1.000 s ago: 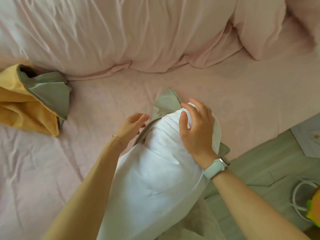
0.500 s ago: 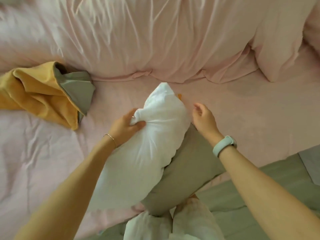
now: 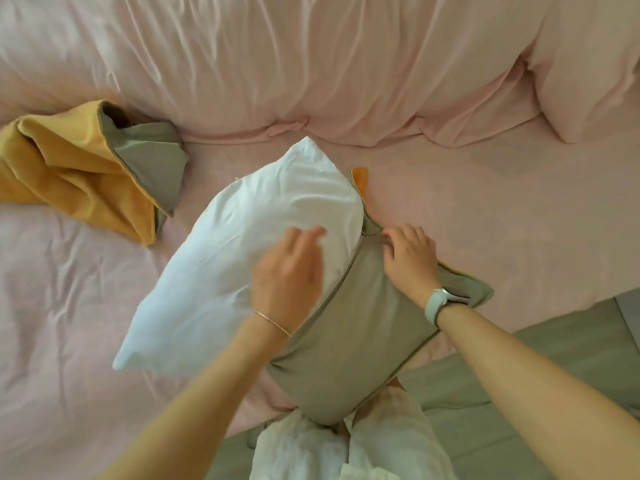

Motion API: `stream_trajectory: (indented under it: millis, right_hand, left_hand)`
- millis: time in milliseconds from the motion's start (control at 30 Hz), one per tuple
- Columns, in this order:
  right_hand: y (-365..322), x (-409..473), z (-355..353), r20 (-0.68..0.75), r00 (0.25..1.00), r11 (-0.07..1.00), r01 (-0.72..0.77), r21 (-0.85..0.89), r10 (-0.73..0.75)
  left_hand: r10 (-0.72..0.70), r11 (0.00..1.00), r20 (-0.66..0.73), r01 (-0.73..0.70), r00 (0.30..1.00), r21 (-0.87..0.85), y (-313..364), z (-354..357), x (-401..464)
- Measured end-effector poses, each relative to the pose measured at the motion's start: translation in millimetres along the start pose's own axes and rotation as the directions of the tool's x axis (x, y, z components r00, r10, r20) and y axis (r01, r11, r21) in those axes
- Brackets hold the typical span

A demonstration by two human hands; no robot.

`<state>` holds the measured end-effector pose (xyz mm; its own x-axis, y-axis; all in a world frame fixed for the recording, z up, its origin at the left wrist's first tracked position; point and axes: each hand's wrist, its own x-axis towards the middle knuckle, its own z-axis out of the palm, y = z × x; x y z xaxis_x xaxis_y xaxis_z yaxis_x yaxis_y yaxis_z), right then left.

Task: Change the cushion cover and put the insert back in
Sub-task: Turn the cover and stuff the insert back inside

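Observation:
A white cushion insert [image 3: 242,237] lies on the pink bed, its right lower part tucked inside a grey-green cover [image 3: 356,341] with a yellow inner corner showing. My left hand [image 3: 287,271] lies blurred over the insert near the cover's opening, fingers spread and fairly straight. The fingers of my right hand [image 3: 408,254] curl on the cover's opening edge and pinch it. Another cover [image 3: 79,168], yellow and grey-green, lies crumpled at the left.
A rumpled pink duvet [image 3: 311,64] fills the far side of the bed, with a pink pillow [image 3: 588,64] at the right. The bed sheet [image 3: 485,220] runs to an edge at lower right, where a green floor [image 3: 519,393] begins.
My left hand let go of the insert's corner and moved right onto its middle. My right hand shifted to the cover's opening edge. More of the insert now sits inside the cover.

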<state>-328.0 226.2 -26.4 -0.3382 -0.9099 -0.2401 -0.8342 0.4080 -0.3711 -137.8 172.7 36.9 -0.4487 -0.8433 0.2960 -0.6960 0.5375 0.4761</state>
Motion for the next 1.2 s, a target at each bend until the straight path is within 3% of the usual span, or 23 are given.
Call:
stream_trajectory:
  millis: [100, 233, 367, 500, 567, 667, 733, 833, 867, 967, 1067, 1133, 1167, 1200]
  right_hand:
    - [-6, 4, 5, -0.025, 0.945, 0.945, 0.326, 0.029, -0.326]
    - [-10, 15, 10, 0.097, 0.902, 0.903, 0.427, -0.042, -0.422]
    - [-9, 19, 14, 0.297, 0.899, 0.933, 0.355, -0.057, -0.323]
    - [-1, 5, 10, 0.204, 0.937, 0.959, 0.273, 0.082, -0.284]
    - [7, -3, 12, 0.166, 0.949, 0.961, 0.25, 0.121, -0.267]
    - [19, -10, 8, 0.173, 0.949, 0.962, 0.244, 0.125, -0.263]
    - [26, -16, 5, 0.135, 0.93, 0.939, 0.331, 0.088, -0.341]
    - [25, -20, 1, -0.003, 0.874, 0.873, 0.485, 0.056, -0.486]
    - [19, -20, 1, -0.044, 0.851, 0.848, 0.525, 0.067, -0.523]
    - [-4, -12, 4, -0.078, 0.82, 0.814, 0.573, 0.099, -0.567]
    - [-30, 3, 5, -0.119, 0.857, 0.857, 0.511, 0.071, -0.502]
    - [-48, 16, 3, -0.171, 0.863, 0.866, 0.494, 0.08, -0.476]
    - [-58, 21, 2, -0.188, 0.852, 0.857, 0.509, 0.078, -0.489]
    - [-70, 26, 1, -0.201, 0.829, 0.837, 0.544, 0.068, -0.522]
  left_hand:
    - [-0.143, 0.989, 0.311, 0.127, 0.94, 0.069, 9, 27, -31]
    - [-0.214, 0.975, 0.337, 0.177, 0.917, 0.137, -26, 49, -43]
    - [-0.118, 0.986, 0.427, 0.055, 0.897, 0.157, -39, 60, -34]
    - [-0.138, 0.982, 0.494, 0.053, 0.858, 0.182, -19, 66, -35]
    - [-0.218, 0.976, 0.531, 0.193, 0.819, 0.103, -8, 67, -39]
    - [-0.318, 0.88, 0.554, 0.457, 0.769, -0.13, 6, 73, -47]
    - [-0.285, 0.805, 0.555, 0.509, 0.782, -0.305, 15, 69, -47]
    - [-0.266, 0.801, 0.577, 0.51, 0.772, -0.313, 14, 59, -37]
    - [-0.274, 0.847, 0.557, 0.471, 0.784, -0.246, 11, 56, -33]
    - [-0.167, 0.98, 0.326, 0.194, 0.93, -0.05, 1, 37, -26]
    - [-0.16, 0.986, -0.028, 0.159, 0.987, -0.046, -26, 8, -19]
    - [-0.356, 0.924, -0.244, 0.378, 0.902, 0.049, -58, -14, -21]
    - [-0.526, 0.83, -0.287, 0.557, 0.801, 0.035, -72, -24, -25]
    - [-0.71, 0.677, -0.283, 0.736, 0.645, -0.02, -86, -31, -33]
